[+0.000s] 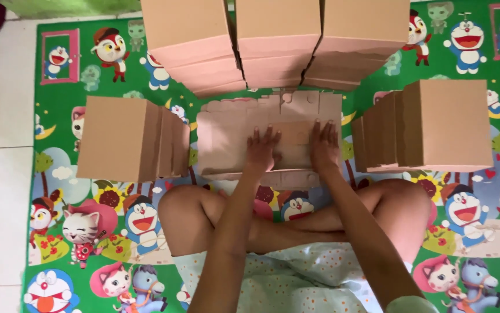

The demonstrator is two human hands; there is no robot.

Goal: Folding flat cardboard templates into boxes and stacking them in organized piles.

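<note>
Crossed legs nearest me. Left hand, right hand apart, fingers spread, palms down, pinning flat pink-brown cardboard blank to play mat; folded box stacks ring it, I judge within reach.

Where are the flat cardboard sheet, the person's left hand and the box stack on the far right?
Flat cardboard sheet (227, 130), head view, its bare left part.
Left hand (261, 152), head view, back of the hand.
Right box stack (453, 122), head view, the top box's brown face.
</note>
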